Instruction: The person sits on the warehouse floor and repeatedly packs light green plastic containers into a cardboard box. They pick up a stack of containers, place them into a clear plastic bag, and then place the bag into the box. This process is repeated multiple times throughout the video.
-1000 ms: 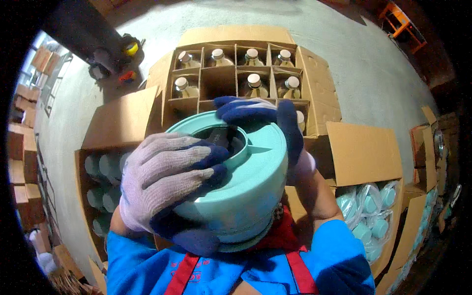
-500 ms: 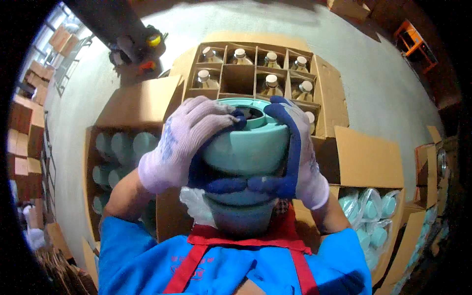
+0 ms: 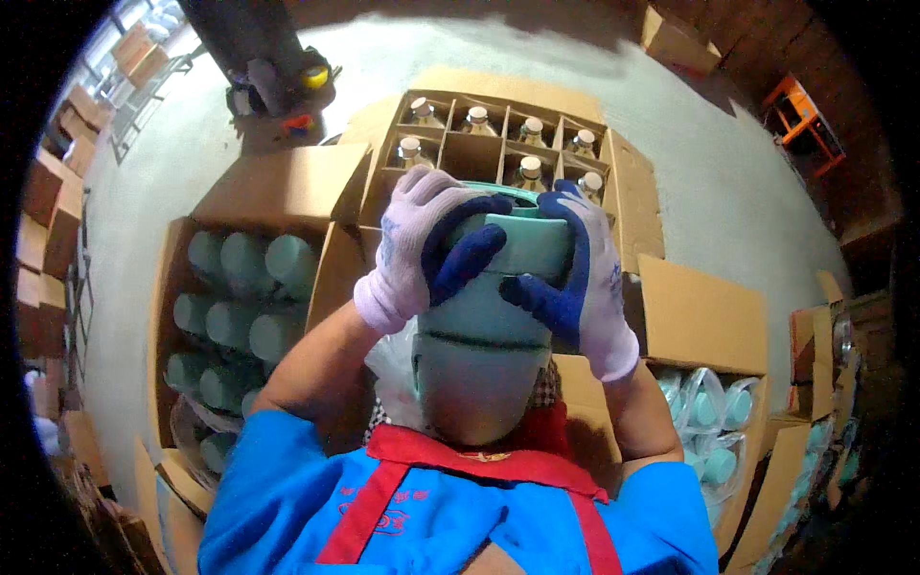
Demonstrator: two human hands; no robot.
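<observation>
A tall teal thermos-jug shell [image 3: 484, 316] with an open ring-shaped top stands in front of my chest, tilted a little away from me. My left hand [image 3: 422, 240], in a white and navy coated work glove, grips the top's left side, fingers at the rim and thumb across the front. On the opposite side my right hand [image 3: 589, 268], gloved alike, clasps the shell with its fingers behind and its thumb in front. What lies inside the opening is mostly hidden. Crumpled clear plastic [image 3: 391, 374] hangs beside the shell's lower left.
Beyond my hands, a divided carton [image 3: 628, 201] holds shiny bottle-shaped flasks [image 3: 530, 171] with pale tops. A left carton [image 3: 165, 307] contains several teal cylinders [image 3: 228, 324]. Plastic-wrapped teal pieces [image 3: 703, 407] fill a right carton [image 3: 704, 311]. A dark pillar [image 3: 235, 38] and orange frame [image 3: 805, 125] stand farther off.
My thumbs have moved up from the shell's lower body to its upper front. The left hand has shifted right, and the shell now shows more of its front.
</observation>
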